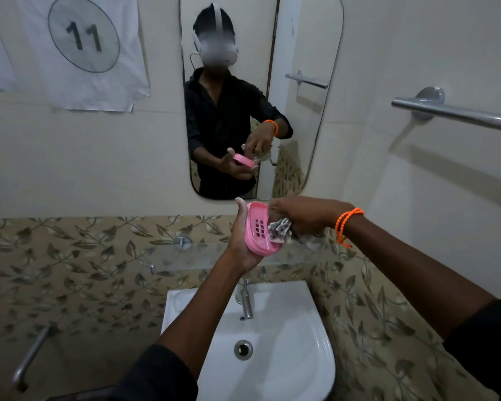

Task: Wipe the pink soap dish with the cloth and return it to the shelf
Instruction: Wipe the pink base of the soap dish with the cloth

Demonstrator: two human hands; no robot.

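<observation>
Up near the centre, the left hand (242,241) cradles the pink soap dish (259,228) from beneath, fingers curled around its far edge and thumb along the near side, so the slotted tray tilts toward the camera. At 3 o'clock of the dish, the right hand (301,214) is closed around a bunched patterned cloth (279,228), pressing it against the dish's right rim. An orange bead bracelet (346,225) circles the right wrist.

Directly below the hands, at 6 o'clock, runs the glass shelf (185,257) on chrome mounts, bare where it shows. Further toward 6 o'clock sits the white basin (287,357) with its chrome tap (245,302) and drain. The left forearm crosses over the basin's left rim and hides part of the shelf.

At 12 o'clock hangs a mirror (307,117) reflecting the person with dish and cloth. A paper sheet marked 11 (84,39) is at 10 o'clock, a chrome towel rail (457,112) at 2 o'clock.
</observation>
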